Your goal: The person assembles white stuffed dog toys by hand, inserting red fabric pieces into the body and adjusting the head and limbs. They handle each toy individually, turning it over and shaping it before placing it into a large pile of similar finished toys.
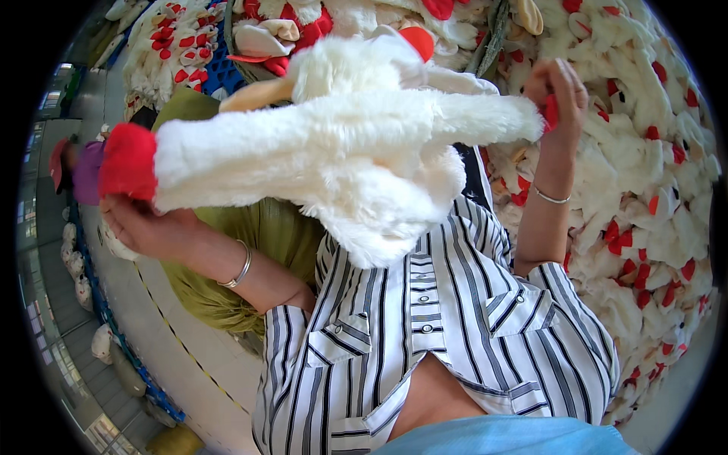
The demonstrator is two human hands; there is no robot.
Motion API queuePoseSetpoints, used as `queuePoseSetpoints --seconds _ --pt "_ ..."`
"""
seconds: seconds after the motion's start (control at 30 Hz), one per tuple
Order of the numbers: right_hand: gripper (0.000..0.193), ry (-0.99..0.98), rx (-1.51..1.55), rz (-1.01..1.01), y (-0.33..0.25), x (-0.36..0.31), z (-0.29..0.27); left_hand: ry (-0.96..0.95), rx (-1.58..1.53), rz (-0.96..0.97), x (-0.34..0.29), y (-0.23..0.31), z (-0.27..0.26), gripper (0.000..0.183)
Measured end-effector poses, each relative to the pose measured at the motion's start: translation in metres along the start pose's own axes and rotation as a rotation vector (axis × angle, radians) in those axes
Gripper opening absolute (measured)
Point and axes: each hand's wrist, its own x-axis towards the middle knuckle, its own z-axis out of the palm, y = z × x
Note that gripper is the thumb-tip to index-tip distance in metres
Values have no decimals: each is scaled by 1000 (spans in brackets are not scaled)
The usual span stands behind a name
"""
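A limp white plush toy skin (303, 152) with fluffy fur is stretched between my two hands, in front of my chest. My left hand (144, 225) is closed on the lower edge of its red end (127, 161). Raised higher on the other side, my right hand (565, 89) pinches the smaller red tip (550, 114). A beige, ear-like piece (258, 95) sticks out along the skin's upper side. The middle of the skin sags, and the fingertips of both hands are partly hidden.
A large heap of similar white and red plush skins (644, 174) fills the right side. More lie in a sack (493, 38) ahead. An olive-green sack (220, 280) stands at my left, and a person in purple (88, 173) is beyond it.
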Motion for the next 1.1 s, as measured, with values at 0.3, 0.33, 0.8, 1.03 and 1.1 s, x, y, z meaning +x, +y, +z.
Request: queuePoseSetpoints --seconds 0.3,0.33,0.8,1.03,1.1 --pt "79 -854 -596 87 4 -20 81 -156 366 158 -59 52 73 45" --pt "80 -931 -574 -178 17 -33 99 -96 113 -6 -70 53 80 43" --pt "35 743 -40 -615 -59 47 -193 -339 -685 -912 -66 -35 75 15" --pt "59 -239 -1025 -33 118 15 -5 -827 -656 -999 -120 -25 123 13" --pt "53 -412 -1238 264 126 -4 23 -927 -550 -1079 -139 -25 115 14"
